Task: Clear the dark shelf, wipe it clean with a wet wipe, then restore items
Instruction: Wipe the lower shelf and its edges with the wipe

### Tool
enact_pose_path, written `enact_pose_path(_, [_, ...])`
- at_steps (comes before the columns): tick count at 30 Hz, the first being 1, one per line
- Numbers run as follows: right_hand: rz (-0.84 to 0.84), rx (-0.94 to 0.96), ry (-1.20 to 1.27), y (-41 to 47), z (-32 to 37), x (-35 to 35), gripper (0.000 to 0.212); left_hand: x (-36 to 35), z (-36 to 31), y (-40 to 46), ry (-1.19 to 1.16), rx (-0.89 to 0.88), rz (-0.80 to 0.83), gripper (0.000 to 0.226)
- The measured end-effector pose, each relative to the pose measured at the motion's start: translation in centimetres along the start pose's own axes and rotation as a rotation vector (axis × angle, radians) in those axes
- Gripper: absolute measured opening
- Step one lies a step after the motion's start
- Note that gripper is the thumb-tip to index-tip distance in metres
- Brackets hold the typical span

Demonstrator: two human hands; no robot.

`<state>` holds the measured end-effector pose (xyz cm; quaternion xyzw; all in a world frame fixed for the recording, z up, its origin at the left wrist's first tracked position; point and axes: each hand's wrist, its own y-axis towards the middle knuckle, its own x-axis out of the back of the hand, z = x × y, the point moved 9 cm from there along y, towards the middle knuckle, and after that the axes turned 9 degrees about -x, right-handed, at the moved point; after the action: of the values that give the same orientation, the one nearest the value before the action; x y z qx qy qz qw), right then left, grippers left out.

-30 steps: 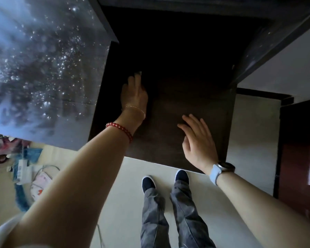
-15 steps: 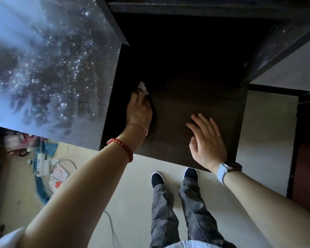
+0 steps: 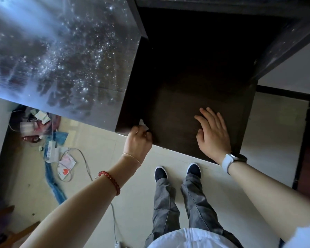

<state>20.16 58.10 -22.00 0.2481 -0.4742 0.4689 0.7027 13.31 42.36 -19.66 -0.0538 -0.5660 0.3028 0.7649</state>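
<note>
I judge the dark wooden shelf (image 3: 195,108) cleared, wiping underway: my left hand (image 3: 138,142) pinches the white wet wipe (image 3: 143,123), my right hand (image 3: 213,133) presses flat; restoring remains.

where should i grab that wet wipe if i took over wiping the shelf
Take the wet wipe by the white corner poking out past the left hand, the only part showing. Come from the shelf's open front edge, at the near left corner of the dark shelf, pinching that corner with your fingers.
</note>
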Motion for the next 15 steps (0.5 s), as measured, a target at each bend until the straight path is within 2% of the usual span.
enact_pose_path(5, [0.054, -0.074, 0.035, -0.5, 0.0, -0.5, 0.051, -0.6, -0.1, -2.7, -0.194, 0.175, -0.026, 0.031])
enact_pose_path(8, [0.081, -0.065, 0.051, -1.3, 0.5, -0.7, 0.052, -0.2, -1.0, -3.0, -0.388, 0.238, -0.120, 0.043])
enact_pose_path(12, [0.059, -0.147, 0.209, -2.8, -0.8, 0.2, 0.050, 0.5, -1.2, -0.3, -0.659, 0.379, -0.246, 0.053])
enact_pose_path(15, [-0.001, -0.220, 0.224, -4.3, -3.3, 1.4, 0.048, 1.4, -3.0, 3.5, -0.710, 0.337, -0.314, 0.059])
